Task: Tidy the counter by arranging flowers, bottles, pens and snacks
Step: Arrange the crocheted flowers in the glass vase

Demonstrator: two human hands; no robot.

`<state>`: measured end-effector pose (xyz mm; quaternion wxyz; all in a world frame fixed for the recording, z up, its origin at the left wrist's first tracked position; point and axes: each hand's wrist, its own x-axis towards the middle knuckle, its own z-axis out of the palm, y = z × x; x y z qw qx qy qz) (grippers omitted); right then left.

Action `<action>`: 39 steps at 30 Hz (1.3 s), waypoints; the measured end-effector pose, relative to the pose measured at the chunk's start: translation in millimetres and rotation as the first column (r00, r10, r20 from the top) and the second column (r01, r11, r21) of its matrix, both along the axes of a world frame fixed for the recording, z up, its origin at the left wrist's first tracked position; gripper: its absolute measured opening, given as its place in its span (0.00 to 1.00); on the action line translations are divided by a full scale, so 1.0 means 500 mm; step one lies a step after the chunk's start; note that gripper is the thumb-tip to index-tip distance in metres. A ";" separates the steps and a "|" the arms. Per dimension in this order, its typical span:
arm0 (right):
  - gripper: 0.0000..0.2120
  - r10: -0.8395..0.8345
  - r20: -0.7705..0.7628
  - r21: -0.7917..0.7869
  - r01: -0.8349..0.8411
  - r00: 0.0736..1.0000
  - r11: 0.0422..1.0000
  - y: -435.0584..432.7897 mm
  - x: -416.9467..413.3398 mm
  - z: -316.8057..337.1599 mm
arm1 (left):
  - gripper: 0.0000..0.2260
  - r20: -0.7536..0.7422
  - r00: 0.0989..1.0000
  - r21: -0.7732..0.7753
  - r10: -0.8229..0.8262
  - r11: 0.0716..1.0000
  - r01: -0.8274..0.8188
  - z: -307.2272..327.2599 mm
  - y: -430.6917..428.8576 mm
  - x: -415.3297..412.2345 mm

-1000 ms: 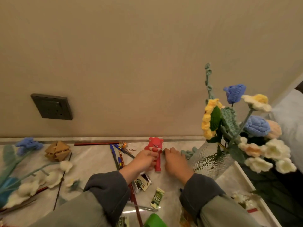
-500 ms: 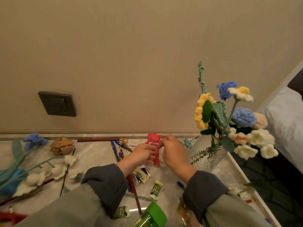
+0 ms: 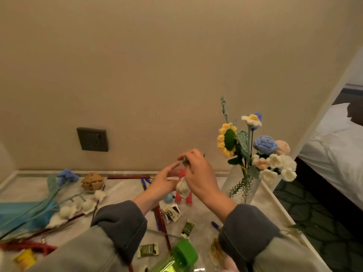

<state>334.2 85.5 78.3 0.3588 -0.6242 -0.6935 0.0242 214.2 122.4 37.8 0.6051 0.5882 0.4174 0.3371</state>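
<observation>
My right hand is raised above the counter and pinches the green stem of a white crochet flower that hangs below its fingers. My left hand is beside it, fingers stretched toward the stem and holding nothing I can see. A glass vase at the right holds a sunflower, a blue rose and white blooms. Loose white flowers and a blue flower lie at the left. Pens, snack packets and a green-capped bottle lie scattered.
A red toy figure stands behind my hands. A wooden puzzle and a red pencil lie along the wall, below a dark socket. The counter's edge runs at the right, with a bed beyond it.
Both hands rose from the counter. The left hand let go of the red figure, which now stands alone. The right hand lifted a white crochet flower by its stem.
</observation>
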 end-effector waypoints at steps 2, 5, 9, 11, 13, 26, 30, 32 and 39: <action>0.12 -0.003 0.023 0.024 0.002 1.000 1.000 0.001 -0.013 0.023 | 0.30 0.020 0.999 0.046 -0.027 0.999 0.026 0.015 -0.002 -0.017; 0.11 0.001 0.041 0.040 -0.003 0.999 0.999 0.004 -0.033 0.067 | 0.31 -0.025 0.999 0.152 -0.041 0.987 0.044 0.044 -0.006 -0.040; 0.10 0.035 -0.036 0.057 -0.033 0.999 0.998 0.008 -0.052 0.131 | 0.30 -0.076 0.996 0.298 -0.036 0.953 0.058 0.078 -0.017 -0.061; 0.11 0.081 -0.148 0.058 -0.073 0.986 0.996 0.010 -0.058 0.155 | 0.20 -0.066 0.998 0.312 -0.024 0.949 0.043 0.091 -0.027 -0.061; 0.13 0.127 -0.246 0.072 -0.112 0.961 0.991 0.005 -0.064 0.175 | 0.08 -0.045 0.996 0.302 0.079 0.951 -0.061 0.107 -0.041 -0.056; 0.13 0.222 -0.749 0.075 -0.252 0.625 0.965 -0.065 -0.051 0.203 | 0.09 0.120 0.899 0.282 0.421 0.854 -0.437 0.154 -0.190 -0.007; 0.17 0.232 -0.813 0.038 -0.349 0.534 0.937 -0.107 -0.038 0.192 | 0.08 0.161 0.885 0.300 0.437 0.832 -0.466 0.165 -0.237 0.018; 0.17 0.225 -0.794 0.023 -0.342 0.565 0.940 -0.129 -0.028 0.183 | 0.09 0.167 0.885 0.279 0.434 0.841 -0.464 0.166 -0.256 0.029; 0.30 0.085 -0.943 -0.115 -0.553 0.322 0.826 -0.220 0.015 0.125 | 0.22 0.417 0.858 -0.121 0.299 0.954 -0.274 0.159 -0.344 0.073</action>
